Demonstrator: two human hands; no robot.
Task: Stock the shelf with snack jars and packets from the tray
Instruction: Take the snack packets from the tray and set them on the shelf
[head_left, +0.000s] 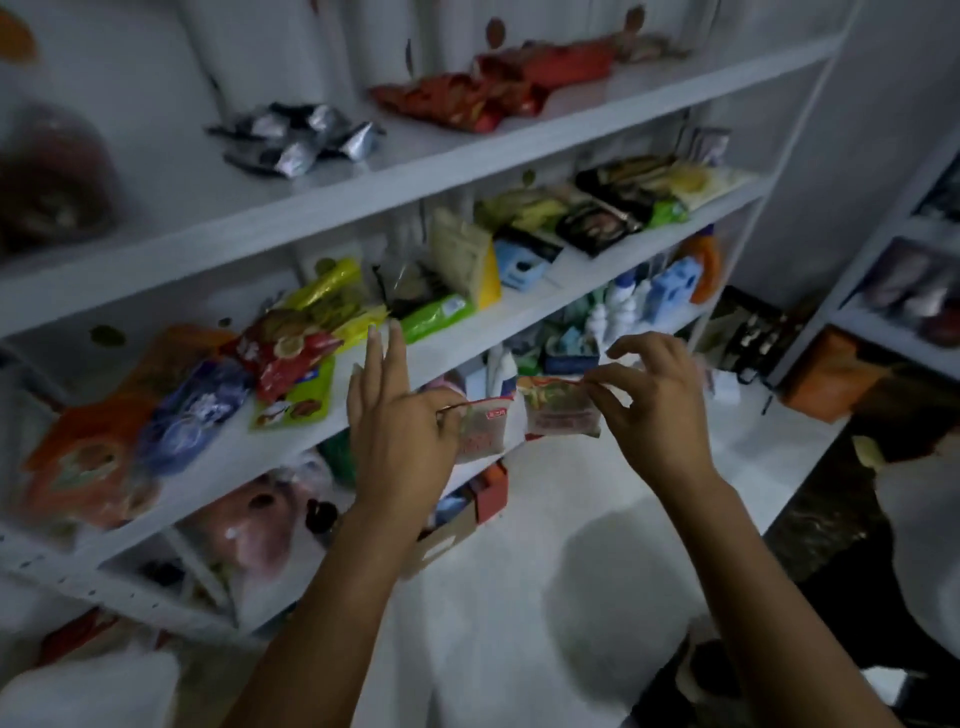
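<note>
Two packets hang just in front of the shelf (291, 447): my left hand (400, 421) pinches the left packet (485, 428) by the shelf's edge, and my right hand (649, 395) pinches the right packet (561, 410), which looks farther from it.

On the white shelf (363, 193), silver sachets (298, 139) and red packets (485, 96) lie above a board of colourful snack packets (291, 358).

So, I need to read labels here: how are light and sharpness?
Head view: dim, bluish light. Head view: motion blur smears the shelf at its left end and the orange packets. Head view: the left packet and right packet, pinched in the left hand and right hand, are soft, print unreadable.
</note>
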